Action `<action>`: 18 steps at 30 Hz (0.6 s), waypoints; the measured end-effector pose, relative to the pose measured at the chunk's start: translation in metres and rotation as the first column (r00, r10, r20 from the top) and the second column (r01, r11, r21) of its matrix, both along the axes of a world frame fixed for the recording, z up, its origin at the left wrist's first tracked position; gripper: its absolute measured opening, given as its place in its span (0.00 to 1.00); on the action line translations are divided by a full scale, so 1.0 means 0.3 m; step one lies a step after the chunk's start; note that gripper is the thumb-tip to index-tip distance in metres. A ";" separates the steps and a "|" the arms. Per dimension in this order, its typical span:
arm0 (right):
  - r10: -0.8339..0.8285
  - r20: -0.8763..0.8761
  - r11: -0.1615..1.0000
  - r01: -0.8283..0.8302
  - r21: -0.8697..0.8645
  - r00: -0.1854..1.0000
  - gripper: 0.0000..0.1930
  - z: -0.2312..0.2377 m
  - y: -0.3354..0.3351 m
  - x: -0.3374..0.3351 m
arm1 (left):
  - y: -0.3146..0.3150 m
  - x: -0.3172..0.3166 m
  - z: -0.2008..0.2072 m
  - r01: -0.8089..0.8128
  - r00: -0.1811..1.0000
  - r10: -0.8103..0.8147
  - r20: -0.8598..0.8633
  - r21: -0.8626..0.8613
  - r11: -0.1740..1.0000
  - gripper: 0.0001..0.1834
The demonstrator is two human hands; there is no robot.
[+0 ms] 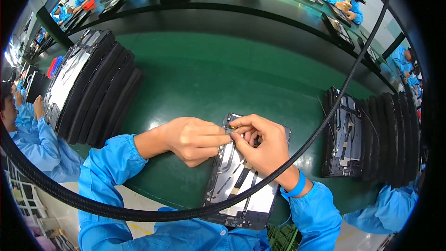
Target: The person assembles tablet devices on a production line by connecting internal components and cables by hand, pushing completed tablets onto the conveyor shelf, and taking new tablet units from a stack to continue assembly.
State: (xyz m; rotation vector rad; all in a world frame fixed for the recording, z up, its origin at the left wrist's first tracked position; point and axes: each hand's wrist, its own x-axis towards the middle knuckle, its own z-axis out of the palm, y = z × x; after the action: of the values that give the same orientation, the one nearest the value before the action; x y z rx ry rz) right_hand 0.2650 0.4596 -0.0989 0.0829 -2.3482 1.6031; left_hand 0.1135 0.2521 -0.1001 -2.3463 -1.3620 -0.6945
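An opened tablet (262,201) with a black frame and silver panels lies at the table's near edge, tilted a little. Both hands meet over its far end. My left hand (197,140) is closed, its fingertips pinched together at the tablet's upper left corner. From the other side, my right hand (267,146) comes in with thumb and forefinger curled toward the same spot, close to the left fingertips. Whatever small part sits between the fingers is mostly hidden. A blue band (295,186) circles my right wrist.
A tall stack of opened tablets in black trays (104,93) stands at left, another stack (381,135) at right. A thick black cable (361,56) loops across the view, over the tablet. Beyond the green table (186,74) runs a raised shelf (260,0). Co-workers in blue sit around.
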 end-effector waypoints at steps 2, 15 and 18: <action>-0.021 -0.063 1.000 0.020 -0.012 0.998 0.13 -0.003 0.003 0.001 | 0.005 0.003 0.003 -0.002 1.000 0.002 -0.007 0.015 1.000 0.14; -0.307 -0.461 0.705 0.525 0.478 0.832 0.22 0.086 0.175 0.294 | -0.119 0.440 0.002 0.313 0.914 -0.196 0.356 -0.311 0.897 0.22; -0.445 -0.318 0.440 0.513 0.737 0.837 0.34 0.099 0.231 0.460 | -0.106 0.461 -0.004 0.205 0.978 -0.195 0.069 -0.466 0.861 0.42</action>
State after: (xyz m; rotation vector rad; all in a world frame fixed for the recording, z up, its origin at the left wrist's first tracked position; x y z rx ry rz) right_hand 0.4030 0.5290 -0.0692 -0.3149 -2.5038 0.1707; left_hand 0.2518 0.2204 -0.1012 -2.9044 -1.4370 -0.4764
